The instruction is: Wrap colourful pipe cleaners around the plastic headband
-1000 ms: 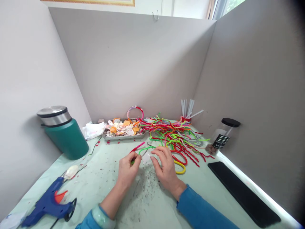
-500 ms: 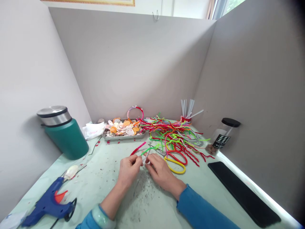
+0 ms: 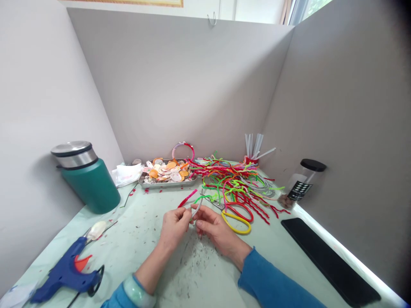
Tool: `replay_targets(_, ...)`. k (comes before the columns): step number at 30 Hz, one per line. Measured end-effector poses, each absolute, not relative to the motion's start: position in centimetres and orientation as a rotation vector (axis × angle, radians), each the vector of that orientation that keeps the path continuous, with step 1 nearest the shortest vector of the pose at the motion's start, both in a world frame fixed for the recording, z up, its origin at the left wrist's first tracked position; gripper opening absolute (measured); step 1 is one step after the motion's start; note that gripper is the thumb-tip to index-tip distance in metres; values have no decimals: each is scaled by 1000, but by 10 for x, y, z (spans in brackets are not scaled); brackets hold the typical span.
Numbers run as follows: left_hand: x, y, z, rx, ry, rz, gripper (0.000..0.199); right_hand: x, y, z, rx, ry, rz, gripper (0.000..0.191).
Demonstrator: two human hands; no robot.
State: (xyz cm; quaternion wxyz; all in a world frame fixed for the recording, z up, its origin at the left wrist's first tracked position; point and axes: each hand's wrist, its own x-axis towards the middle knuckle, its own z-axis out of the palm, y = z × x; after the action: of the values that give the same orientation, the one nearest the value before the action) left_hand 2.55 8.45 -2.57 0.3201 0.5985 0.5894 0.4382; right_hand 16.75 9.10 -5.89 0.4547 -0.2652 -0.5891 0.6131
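Note:
My left hand [image 3: 175, 224] is closed in a pinch on pipe cleaners at the middle of the table. A pink-red pipe cleaner [image 3: 188, 198] sticks out beyond its fingers, and a pale grey one [image 3: 197, 209] curves up from the pinch. Beside it runs a bright green pipe cleaner [image 3: 203, 198]; whether it is held too is unclear. My right hand [image 3: 220, 231] faces the left, thumb and forefinger apart, with the forefinger at the grey piece. Just past the right hand lie scissors [image 3: 236, 223] with red and yellow handles.
A heap of coloured pipe cleaners [image 3: 231, 175] lies behind the scissors. Left of it are a metal tray [image 3: 167, 184] of shells and a pink ring [image 3: 183, 144]. A green flask [image 3: 93, 188], blue glue gun [image 3: 66, 269], lidded jar [image 3: 302, 184] and black slab [image 3: 327, 261] flank the sides.
My right hand's fingers have spread a little, thumb drawn apart from forefinger. The grey pipe cleaner now curves higher between the hands. My left hand keeps its pinch.

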Motion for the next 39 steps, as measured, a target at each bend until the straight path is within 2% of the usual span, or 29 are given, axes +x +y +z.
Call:
replay_targets(3, 24, 85, -27, 1589, 1512, 1121, 41, 167, 90, -55, -706, -1554, 1429, 43)
replay_targets(8, 24, 85, -31, 1726, 1550, 1137, 41, 170, 89, -51, -844, -1894, 750, 12)
replay_targets(11, 26, 83, -28, 1825, 1516, 1137, 36, 172, 91, -54, -898, -1959, 536, 10)
replay_targets(17, 28, 79, -24, 1990, 1446, 1074, 23, 177, 97, -57, -993, -1897, 380, 6)
replay_targets(39, 24, 83, -31, 2030, 1485, 1165, 15, 179, 91, -49, -946, -2086, 136, 13)
